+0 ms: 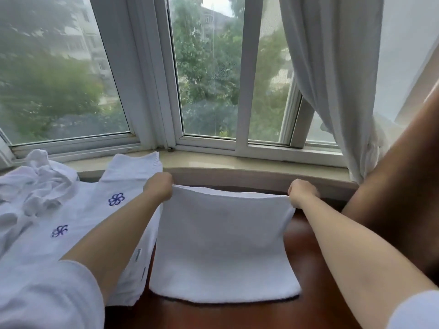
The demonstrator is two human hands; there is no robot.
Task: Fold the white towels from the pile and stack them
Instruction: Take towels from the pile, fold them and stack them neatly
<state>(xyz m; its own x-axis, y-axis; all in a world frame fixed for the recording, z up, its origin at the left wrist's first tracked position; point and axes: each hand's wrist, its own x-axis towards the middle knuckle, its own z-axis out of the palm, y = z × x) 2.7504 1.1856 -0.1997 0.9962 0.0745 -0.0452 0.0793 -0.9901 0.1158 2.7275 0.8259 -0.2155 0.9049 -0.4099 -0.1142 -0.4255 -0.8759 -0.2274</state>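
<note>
Both your hands, left hand and right hand, pinch the far corners of the white towel, centred on the worktop. Risk: uneven pull skews the fold; left edge could snag the spread towels just left.

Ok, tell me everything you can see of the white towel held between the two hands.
The white towel is plain terry-looking cloth with no emblem showing. It appears folded, lying flat on the dark red-brown wooden surface, with a soft rounded near edge. Its far edge is lifted and stretched: the left hand grips the far left corner, the right hand the far right. Its left side meets the emblem-marked towels beside it.
</note>
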